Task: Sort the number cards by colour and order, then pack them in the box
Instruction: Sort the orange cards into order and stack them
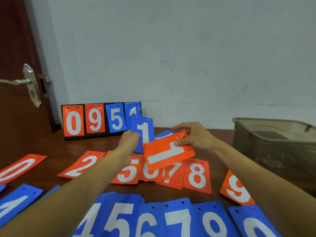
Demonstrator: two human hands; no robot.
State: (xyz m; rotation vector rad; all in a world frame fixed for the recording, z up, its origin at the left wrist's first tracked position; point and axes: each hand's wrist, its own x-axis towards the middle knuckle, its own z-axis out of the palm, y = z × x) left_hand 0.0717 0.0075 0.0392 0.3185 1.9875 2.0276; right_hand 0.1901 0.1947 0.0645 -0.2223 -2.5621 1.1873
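My left hand (pixel 128 142) holds a blue card marked 1 (pixel 143 129) upright above the table. My right hand (pixel 193 135) pinches an orange card marked 1 (pixel 166 152) by its holed edge, turned sideways over the orange row. On the brown table lies a row of orange cards: 0 (pixel 18 168), 2 (pixel 82 165), 5 (pixel 128 170), 6 (pixel 150 173), 7 (pixel 172 177), 8 (pixel 196 175), 9 (pixel 237 189). A row of blue cards (pixel 171 219) lies nearest me. Another blue card (pixel 165 134) lies partly hidden behind my hands.
A flip scoreboard (pixel 100 119) showing 0 9 5 1 stands against the wall at the back left. A translucent plastic box (pixel 273 142) sits at the right of the table. A dark door with a metal handle (pixel 18 82) is at the left.
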